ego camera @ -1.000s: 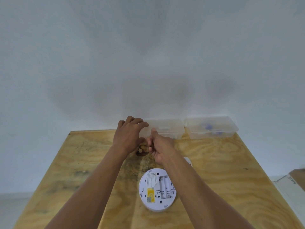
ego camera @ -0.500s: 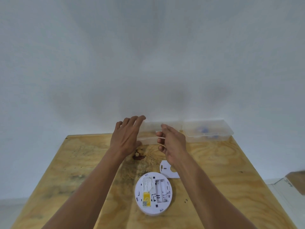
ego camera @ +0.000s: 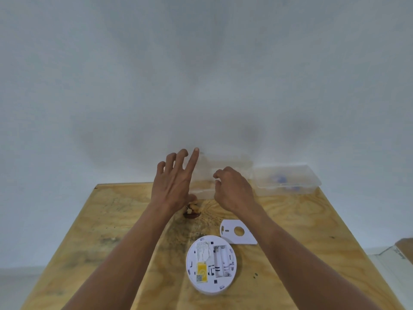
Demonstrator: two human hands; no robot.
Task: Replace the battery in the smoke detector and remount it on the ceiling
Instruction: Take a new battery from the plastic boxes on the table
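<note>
The round white smoke detector (ego camera: 211, 264) lies face-down, battery bay open, its cover (ego camera: 237, 232) just beside.

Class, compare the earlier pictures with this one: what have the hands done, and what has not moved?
The left hand has opened, fingers spread, beside the left box; the right hand has moved from beside the left hand up to that box, which now looks raised. The detector, cover plate and right box stayed put.

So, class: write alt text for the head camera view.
Two bare hands, left hand and right hand, reach for a clear plastic box at the far edge of a plywood table. Nearer lies an opened smoke detector, battery bay empty, beside its white cover.
</note>
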